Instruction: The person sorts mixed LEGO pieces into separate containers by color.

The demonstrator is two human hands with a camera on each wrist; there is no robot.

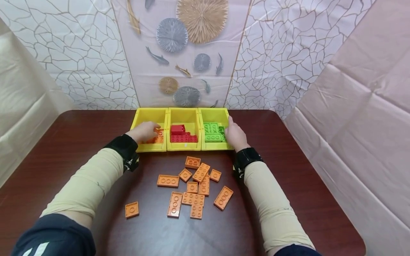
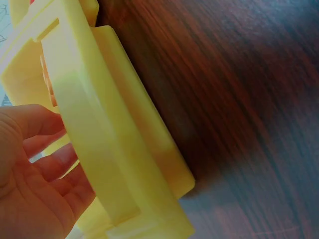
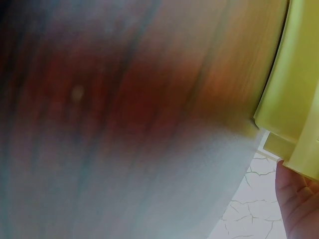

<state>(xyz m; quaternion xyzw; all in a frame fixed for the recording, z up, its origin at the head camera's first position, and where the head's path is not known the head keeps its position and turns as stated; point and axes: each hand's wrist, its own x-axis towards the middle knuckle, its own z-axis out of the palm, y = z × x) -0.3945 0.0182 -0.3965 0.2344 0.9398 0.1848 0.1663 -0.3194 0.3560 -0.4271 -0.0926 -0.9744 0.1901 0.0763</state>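
Three yellow bins joined side by side stand at the back of the table. My left hand (image 1: 145, 132) reaches into the left bin (image 1: 148, 149), fingers loosely bent over orange bricks (image 1: 159, 136). In the left wrist view, the thumb and fingers (image 2: 56, 162) are spread apart behind the bin's wall, with no brick showing between them. The right bin (image 1: 215, 146) contains green bricks (image 1: 213, 137). At its right rim rests my right hand (image 1: 236, 136), index finger stretched out along the edge. The bin wall covers part of this hand in the right wrist view.
Red bricks (image 1: 180, 137) lie in the middle bin (image 1: 184, 146). Several orange bricks are scattered on the brown table (image 1: 141, 236) before the bins, among them a long brick (image 1: 174, 204) and a small square one (image 1: 131, 210). A patterned cloth (image 1: 272, 53) hangs behind.
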